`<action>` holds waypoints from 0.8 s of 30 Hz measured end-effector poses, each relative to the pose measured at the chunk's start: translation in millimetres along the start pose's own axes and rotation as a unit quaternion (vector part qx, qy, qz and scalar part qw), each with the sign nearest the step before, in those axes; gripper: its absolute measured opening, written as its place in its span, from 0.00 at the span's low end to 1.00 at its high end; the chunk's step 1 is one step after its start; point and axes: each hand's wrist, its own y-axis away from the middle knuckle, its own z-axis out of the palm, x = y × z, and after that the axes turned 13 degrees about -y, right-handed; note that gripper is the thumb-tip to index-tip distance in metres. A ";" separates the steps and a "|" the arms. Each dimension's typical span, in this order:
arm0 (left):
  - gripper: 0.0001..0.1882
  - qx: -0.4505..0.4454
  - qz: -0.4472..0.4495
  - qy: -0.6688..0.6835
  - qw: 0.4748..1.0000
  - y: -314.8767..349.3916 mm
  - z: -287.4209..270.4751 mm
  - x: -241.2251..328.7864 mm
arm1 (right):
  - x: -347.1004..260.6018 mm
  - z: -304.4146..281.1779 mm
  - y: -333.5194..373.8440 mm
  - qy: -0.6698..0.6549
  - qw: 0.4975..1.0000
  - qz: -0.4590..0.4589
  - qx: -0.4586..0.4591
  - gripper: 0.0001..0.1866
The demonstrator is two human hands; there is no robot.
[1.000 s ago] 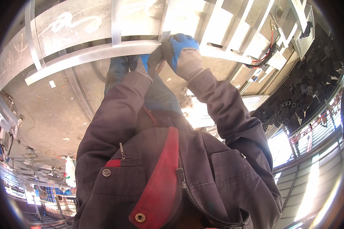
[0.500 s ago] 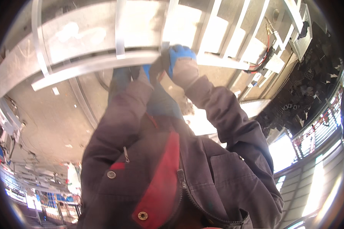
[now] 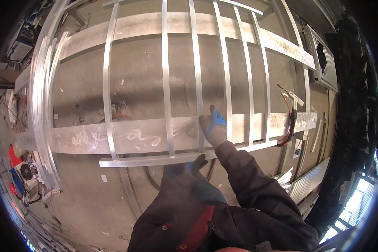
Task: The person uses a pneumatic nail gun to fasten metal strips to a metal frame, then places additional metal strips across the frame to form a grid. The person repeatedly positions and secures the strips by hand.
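Note:
A ladder-like frame of bare metal bars lies in front of me, several crossbars meeting a long lower rail (image 3: 155,160). My right hand (image 3: 214,128), in a blue and grey glove, is closed around one crossbar (image 3: 196,75) a little above that rail. At the rail, close to the lower end of the same crossbar, is my gloved left hand (image 3: 198,163). Its dark fingertips touch the rail's edge; the remaining fingers are hidden or blurred, so its grip cannot be made out.
Wide flat beams (image 3: 88,137) run beneath the frame. A bundle of long metal profiles (image 3: 42,101) lies on the left. To the right, a tool with a red hose (image 3: 293,101) rests on the frame. A ribbed white panel (image 3: 321,56) stands farther right.
The view has shifted and now takes in much more of the frame. My right hand has gone from beside the left hand at the rail to higher up on a crossbar.

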 end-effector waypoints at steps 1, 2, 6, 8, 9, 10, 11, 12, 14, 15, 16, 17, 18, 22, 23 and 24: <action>0.28 -0.002 -0.006 0.007 1.000 -0.6 0.9 0.8 | -3.3 8.3 -5.8 -0.020 0.999 0.028 0.010 0.39; 0.28 0.006 -0.021 0.020 1.000 -1.5 0.7 -0.3 | -4.5 14.9 -8.0 -0.015 0.998 0.035 -0.039 0.42; 0.25 -0.054 0.019 0.080 0.995 -8.8 -6.9 -10.3 | -8.9 47.5 -0.7 0.081 0.997 0.016 -0.004 0.42; 0.26 -0.093 0.001 0.090 0.992 -10.0 -12.0 -11.9 | -6.8 55.8 -1.0 0.081 0.996 0.013 0.025 0.42; 0.28 -0.139 0.051 0.025 0.989 -9.0 -12.9 -11.4 | -5.4 58.6 -1.2 0.089 0.996 0.013 0.025 0.41; 0.30 -0.156 0.072 -0.028 0.985 -8.0 -13.4 -9.0 | -3.5 60.6 -2.4 0.094 0.995 0.011 0.032 0.41; 0.32 -0.160 0.070 -0.071 0.982 -6.2 -12.1 -5.8 | -1.9 62.3 -3.9 0.101 0.994 0.021 0.029 0.41; 0.31 -0.180 0.115 -0.120 0.970 -3.1 -12.3 -0.7 | -0.5 63.7 -6.1 0.107 0.993 0.011 0.049 0.41; 0.31 -0.192 0.112 -0.151 0.963 3.1 -7.8 10.2 | 0.2 67.1 -5.3 0.124 0.991 0.032 0.030 0.41; 0.31 -0.189 0.103 -0.154 0.964 7.7 -5.4 15.3 | 0.0 68.3 -3.0 0.120 0.992 0.020 0.040 0.41; 0.31 -0.181 0.088 -0.145 0.969 11.8 -3.2 20.9 | 0.0 67.7 -3.3 0.113 0.992 0.006 0.054 0.41; 0.31 -0.175 0.075 -0.136 0.972 15.7 0.0 24.7 | -0.6 68.2 -1.7 0.100 0.993 -0.001 0.063 0.41; 0.31 -0.169 0.059 -0.127 0.976 18.4 2.6 28.9 | -1.2 68.1 -0.3 0.103 0.993 0.004 0.056 0.41; 0.30 -0.140 -0.027 -0.069 0.987 26.5 9.9 40.7 | -4.8 64.1 -0.9 0.119 0.990 0.001 0.069 0.37; 0.30 -0.131 -0.058 -0.060 0.988 31.3 8.1 43.3 | -5.8 62.1 -2.0 0.122 0.990 -0.003 0.076 0.36; 0.30 -0.114 -0.111 -0.020 0.987 37.4 4.1 46.8 | -7.2 60.1 -4.8 0.131 0.990 0.022 0.051 0.35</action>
